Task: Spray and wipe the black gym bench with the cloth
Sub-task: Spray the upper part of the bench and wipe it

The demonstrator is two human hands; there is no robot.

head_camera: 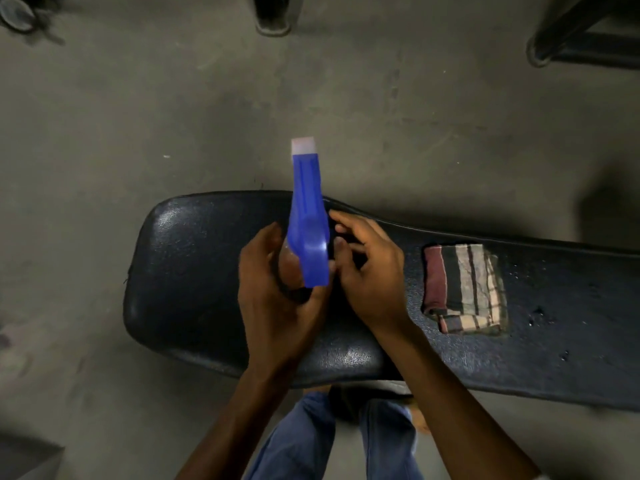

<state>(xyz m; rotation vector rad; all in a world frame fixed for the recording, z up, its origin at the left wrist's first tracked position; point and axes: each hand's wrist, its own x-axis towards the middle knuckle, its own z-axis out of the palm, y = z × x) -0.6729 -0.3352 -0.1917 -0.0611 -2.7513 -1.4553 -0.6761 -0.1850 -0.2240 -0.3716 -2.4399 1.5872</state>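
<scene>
Sprayer gripped by left hand.

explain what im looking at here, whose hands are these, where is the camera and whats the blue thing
There is no machine here: these are a person's two bare hands, filmed by one wide-angle camera worn on their head, looking down. Below them is a black gym bench on a concrete floor. The left hand grips a blue spray bottle, its pale nozzle pointing away from the person. The right hand is at the bottle's other side, fingers curled; whether it actually grips is hard to tell. A folded striped cloth lies on the bench to the right, untouched, with droplets near it.
</scene>
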